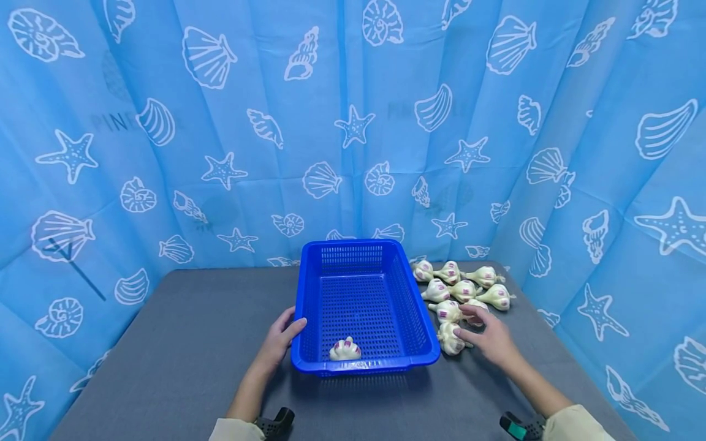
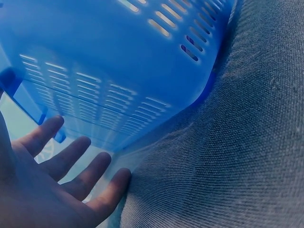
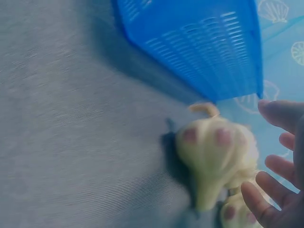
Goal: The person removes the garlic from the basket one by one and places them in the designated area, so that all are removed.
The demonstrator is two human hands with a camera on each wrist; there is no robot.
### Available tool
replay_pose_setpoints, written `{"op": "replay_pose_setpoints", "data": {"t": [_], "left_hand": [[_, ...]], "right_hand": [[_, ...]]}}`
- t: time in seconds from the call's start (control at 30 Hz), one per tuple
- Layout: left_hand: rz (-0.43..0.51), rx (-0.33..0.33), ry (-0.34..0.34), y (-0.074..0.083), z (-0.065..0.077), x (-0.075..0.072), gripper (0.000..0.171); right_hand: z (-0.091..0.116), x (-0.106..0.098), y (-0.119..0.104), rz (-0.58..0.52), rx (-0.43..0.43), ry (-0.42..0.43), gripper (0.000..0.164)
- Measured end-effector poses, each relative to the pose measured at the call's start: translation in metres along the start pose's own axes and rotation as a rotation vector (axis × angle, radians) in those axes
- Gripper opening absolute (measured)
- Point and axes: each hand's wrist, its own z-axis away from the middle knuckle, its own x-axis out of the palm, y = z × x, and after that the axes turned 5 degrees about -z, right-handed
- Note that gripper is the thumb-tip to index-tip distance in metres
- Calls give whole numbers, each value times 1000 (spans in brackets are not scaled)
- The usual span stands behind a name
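Note:
A blue plastic basket with slotted walls stands on the table, with one garlic bulb lying at its near end. My left hand is at the basket's left side, thumb over the rim; the left wrist view shows the fingers spread and fairly straight outside the wall. To the right of the basket lie several white garlic bulbs with purple marks. My right hand reaches over the nearest bulb, thumb and fingers spread apart. In the right wrist view, a gap separates the fingertips from the large garlic bulb.
A dark grey cloth covers the table. Blue curtains with white shell and starfish prints hang behind the table and along both sides. Each wrist wears a dark strap, such as the one on the left.

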Motion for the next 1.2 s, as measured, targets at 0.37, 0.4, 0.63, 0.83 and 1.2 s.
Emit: {"op": "replay_pose_setpoints", "data": {"t": [0.37,0.4,0.63,0.83,1.2], "left_hand": [[-21,-26,8,1,0,-1,52],[-21,-27,9,1,0,-1,52],[-28,-36,8,0,1,-1,53],[-17,-27,6,0,0,-1,51],[-26,-25,7,-2,0,-1,51]], "right_hand": [[-30,-8,-35,-16,-53,34,41],[-33,-8,-39,-32,-53,29,41],[-53,2,-58,-96,-119,-46,41],[-69,14,-74,-169,-116,-146,38],[-98,42,-98,-263,-118,-415,33]]}}
